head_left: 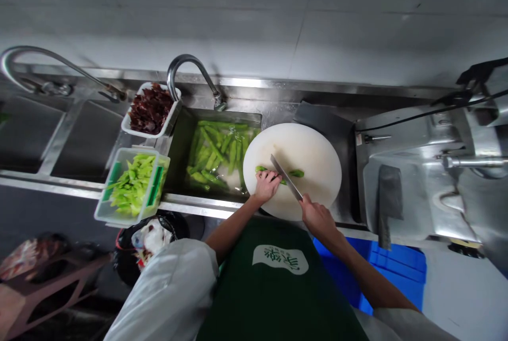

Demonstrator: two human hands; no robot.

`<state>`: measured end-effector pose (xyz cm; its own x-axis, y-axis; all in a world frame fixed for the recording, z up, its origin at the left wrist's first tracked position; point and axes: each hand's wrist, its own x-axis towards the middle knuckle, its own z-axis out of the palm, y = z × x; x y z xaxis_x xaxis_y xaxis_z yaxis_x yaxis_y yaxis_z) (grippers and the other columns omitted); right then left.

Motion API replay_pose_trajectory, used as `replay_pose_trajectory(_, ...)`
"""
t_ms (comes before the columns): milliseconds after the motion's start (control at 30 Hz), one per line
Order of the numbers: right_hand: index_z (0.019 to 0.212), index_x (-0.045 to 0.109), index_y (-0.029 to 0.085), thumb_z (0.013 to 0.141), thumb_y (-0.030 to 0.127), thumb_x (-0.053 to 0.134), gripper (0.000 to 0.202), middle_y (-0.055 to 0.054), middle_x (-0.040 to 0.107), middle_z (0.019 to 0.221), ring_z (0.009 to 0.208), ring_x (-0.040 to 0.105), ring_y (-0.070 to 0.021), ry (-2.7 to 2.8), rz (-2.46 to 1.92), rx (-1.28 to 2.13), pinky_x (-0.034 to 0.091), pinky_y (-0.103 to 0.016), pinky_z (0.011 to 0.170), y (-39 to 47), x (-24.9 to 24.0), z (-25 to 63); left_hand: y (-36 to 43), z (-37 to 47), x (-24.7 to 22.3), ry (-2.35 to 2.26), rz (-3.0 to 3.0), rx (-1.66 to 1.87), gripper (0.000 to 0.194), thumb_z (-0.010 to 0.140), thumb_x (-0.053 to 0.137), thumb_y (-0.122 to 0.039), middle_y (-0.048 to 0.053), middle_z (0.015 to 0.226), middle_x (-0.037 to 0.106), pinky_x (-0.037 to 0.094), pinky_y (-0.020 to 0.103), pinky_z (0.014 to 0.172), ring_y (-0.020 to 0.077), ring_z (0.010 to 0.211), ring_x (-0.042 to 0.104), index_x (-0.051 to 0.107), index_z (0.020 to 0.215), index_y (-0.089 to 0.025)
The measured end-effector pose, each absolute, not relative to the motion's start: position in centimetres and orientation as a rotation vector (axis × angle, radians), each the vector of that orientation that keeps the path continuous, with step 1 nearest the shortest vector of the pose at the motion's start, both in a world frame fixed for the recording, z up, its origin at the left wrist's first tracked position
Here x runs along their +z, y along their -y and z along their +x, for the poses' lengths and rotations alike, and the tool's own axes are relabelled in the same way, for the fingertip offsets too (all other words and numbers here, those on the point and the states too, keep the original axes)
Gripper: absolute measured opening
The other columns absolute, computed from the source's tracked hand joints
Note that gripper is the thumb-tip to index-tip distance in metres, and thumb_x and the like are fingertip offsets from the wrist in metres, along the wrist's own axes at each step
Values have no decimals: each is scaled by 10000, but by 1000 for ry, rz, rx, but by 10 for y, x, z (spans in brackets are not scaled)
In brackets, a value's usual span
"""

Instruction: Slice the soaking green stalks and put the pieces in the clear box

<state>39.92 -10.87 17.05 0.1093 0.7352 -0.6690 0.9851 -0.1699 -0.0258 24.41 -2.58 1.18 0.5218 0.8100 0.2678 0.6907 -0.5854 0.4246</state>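
A kitchen knife (286, 178) is held by its handle in my right hand (318, 219), fingers wrapped round it. Its blade slants up and left across the round white cutting board (321, 156), close beside my left hand (267, 184). The fingers of that hand are bent over a long green vegetable (261, 168) and press it on the board; part of it is hidden under them. Just right of the blade lies a cut green piece (296, 173). Left of the board, a sink (178, 156) holds water with several long green vegetables (214, 145).
A clear container (103, 211) of sliced light-green vegetable stands left of the sink, with a white tub (126, 125) of dark red leaves behind it. A faucet (190, 60) arches above. A cleaver (390, 193) lies at right. Below are a blue bin (397, 272) and a black-lined trash bin (178, 224).
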Motion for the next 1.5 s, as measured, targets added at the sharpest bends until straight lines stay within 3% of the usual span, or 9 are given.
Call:
replay_pose_trajectory(300, 1193, 539, 140, 1017, 257, 225, 379, -137, 722, 974, 952, 690, -229, -1668, 2008, -795, 437, -275, 776, 91, 127, 388, 18, 223, 16, -1276, 2459, 715, 190, 974, 478, -258, 68, 1076, 643, 288, 438, 925, 240, 1050, 494, 663, 1002, -225)
replay_pose_trajectory(633, 1200, 511, 133, 1010, 259, 250, 346, -142, 724, 888, 884, 705, -231, -1677, 1968, -749, 446, -277, 726, 101, 164, 374, 15, 214, 7, -1249, 2485, 686, 204, 959, 496, -258, 75, 1075, 625, 311, 447, 930, 248, 1068, 473, 668, 1069, -259)
replay_pose_trajectory(900, 1202, 517, 121, 1006, 218, 267, 332, -145, 724, 996, 967, 689, -219, -1663, 2020, -819, 448, -264, 785, 74, 136, 353, 12, 200, 1, -1156, 2416, 857, 212, 975, 450, -226, 83, 1066, 605, 403, 409, 923, 226, 1048, 479, 656, 1024, -209)
replay_pose_trajectory(1033, 1182, 519, 126, 1014, 234, 248, 337, -141, 724, 990, 960, 691, -223, -1657, 2011, -811, 452, -274, 780, 67, 145, 353, 8, 190, -2, -1147, 2332, 924, 237, 977, 413, -192, 92, 1051, 579, 455, 372, 911, 213, 1032, 471, 640, 1044, -192)
replay_pose_trajectory(1267, 1200, 507, 133, 1008, 224, 263, 324, -135, 723, 910, 914, 701, -218, -1702, 1925, -761, 452, -269, 754, 84, 173, 349, 6, 194, -5, -1150, 2295, 827, 276, 958, 405, -165, 104, 1079, 574, 455, 408, 954, 224, 1053, 463, 635, 1105, -201)
replay_pose_trajectory(1500, 1176, 520, 110, 1010, 214, 245, 337, -150, 715, 960, 929, 691, -216, -1725, 1962, -828, 448, -265, 759, 76, 149, 339, 9, 192, -9, -1162, 2261, 772, 282, 944, 418, -152, 107, 1089, 587, 452, 439, 980, 234, 1088, 476, 652, 1091, -211)
